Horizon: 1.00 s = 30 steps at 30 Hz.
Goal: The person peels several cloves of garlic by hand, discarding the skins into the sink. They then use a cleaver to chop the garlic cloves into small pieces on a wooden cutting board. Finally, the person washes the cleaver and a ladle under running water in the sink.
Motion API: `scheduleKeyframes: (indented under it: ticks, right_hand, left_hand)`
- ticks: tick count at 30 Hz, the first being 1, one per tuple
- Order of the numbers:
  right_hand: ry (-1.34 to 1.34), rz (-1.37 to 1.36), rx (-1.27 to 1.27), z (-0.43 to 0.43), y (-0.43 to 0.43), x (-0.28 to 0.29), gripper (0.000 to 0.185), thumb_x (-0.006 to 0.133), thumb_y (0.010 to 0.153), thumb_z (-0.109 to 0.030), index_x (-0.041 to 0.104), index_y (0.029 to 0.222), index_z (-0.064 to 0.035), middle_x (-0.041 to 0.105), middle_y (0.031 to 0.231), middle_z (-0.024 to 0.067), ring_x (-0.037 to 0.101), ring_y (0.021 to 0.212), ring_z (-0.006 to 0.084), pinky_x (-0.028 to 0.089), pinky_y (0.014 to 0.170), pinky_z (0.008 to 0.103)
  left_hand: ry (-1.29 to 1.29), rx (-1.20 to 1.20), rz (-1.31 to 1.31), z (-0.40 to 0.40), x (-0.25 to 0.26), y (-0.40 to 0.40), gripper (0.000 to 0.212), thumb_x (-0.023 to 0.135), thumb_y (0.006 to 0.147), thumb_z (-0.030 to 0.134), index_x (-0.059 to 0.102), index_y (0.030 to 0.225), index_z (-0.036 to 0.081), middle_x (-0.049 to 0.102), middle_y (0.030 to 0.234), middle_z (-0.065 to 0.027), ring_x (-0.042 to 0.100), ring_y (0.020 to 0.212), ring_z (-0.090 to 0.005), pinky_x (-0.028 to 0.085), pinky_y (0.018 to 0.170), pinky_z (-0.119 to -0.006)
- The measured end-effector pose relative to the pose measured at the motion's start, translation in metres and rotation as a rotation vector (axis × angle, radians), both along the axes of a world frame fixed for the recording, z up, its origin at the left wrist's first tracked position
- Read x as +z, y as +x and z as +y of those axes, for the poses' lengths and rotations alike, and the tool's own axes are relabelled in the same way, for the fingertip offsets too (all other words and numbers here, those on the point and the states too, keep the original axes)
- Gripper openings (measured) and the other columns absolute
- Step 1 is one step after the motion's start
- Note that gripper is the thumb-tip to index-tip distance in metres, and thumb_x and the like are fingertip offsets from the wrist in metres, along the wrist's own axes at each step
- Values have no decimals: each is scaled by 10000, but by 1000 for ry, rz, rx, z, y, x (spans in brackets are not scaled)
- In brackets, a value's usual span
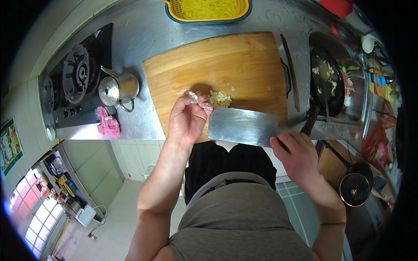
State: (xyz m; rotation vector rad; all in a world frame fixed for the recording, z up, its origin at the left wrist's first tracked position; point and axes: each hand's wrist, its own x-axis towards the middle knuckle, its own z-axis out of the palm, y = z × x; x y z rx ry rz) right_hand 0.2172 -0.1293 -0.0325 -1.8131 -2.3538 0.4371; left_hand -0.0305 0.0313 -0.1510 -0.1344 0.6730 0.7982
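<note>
My right hand [294, 153] grips the dark handle of a cleaver [243, 125], whose broad blade lies over the near edge of a wooden cutting board [215, 65]. Just left of the blade, my left hand [192, 114] is raised above the board, palm partly upturned and fingers curled. Whitish chopped bits stick to its fingertips; whether it holds anything more cannot be told. A small pile of pale chopped pieces, perhaps garlic [221, 99], sits on the board beside these fingertips, above the blade's upper left corner. A few crumbs are scattered on the board.
A metal kettle [127, 87] and pink cloth [109, 125] stand left, near the gas stove [78, 75]. Beyond the board is a yellow basket [243, 9] of yellowish shreds. Chopsticks [290, 73] lie right of the board; a wok [326, 101] rests in the sink [361, 107].
</note>
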Motion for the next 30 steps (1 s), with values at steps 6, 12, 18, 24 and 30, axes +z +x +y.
scheduleKeyframes:
  ticks: [6, 12, 18, 24, 30]
  right_hand:
    - [-12, -10, 7, -1, 2, 1, 264, 628, 767, -96, 662, 1028, -75, 562, 941, 59, 578, 805, 219, 452, 680, 354]
    - [19, -13, -9, 1, 5, 1, 259, 649, 760, -97, 663, 1018, -74, 567, 931, 56, 580, 802, 220, 453, 677, 359]
    - [19, 8, -39, 1, 8, 2, 242, 659, 770, -84, 670, 1012, -76, 576, 934, 63, 592, 827, 228, 464, 688, 362]
    - [-113, 79, -154, -3, 5, 7, 311, 642, 749, -76, 664, 1059, -69, 585, 947, 80, 605, 851, 263, 481, 691, 377]
    - [-137, 28, -142, -6, 3, 11, 332, 642, 751, -61, 660, 1083, -64, 592, 908, 79, 608, 827, 270, 491, 691, 385]
  left_hand:
    - [75, -125, 80, 2, 3, -1, 126, 526, 829, 18, 549, 949, 49, 575, 851, -90, 541, 822, -211, 462, 749, -350]
    - [143, -279, 218, 9, 6, -9, 134, 487, 868, -41, 528, 966, 41, 609, 864, -88, 625, 806, -225, 535, 765, -346]
    - [145, -287, 337, 12, 4, -11, 168, 494, 861, -15, 539, 1011, 46, 597, 889, -111, 604, 846, -248, 514, 735, -347]
    - [210, -185, 328, 17, 14, -20, 154, 490, 879, -53, 540, 987, 44, 604, 864, -96, 600, 820, -227, 519, 774, -334]
    - [280, -148, 371, 17, 34, -29, 143, 488, 858, -19, 547, 958, 64, 567, 878, -91, 568, 843, -229, 485, 776, -342]
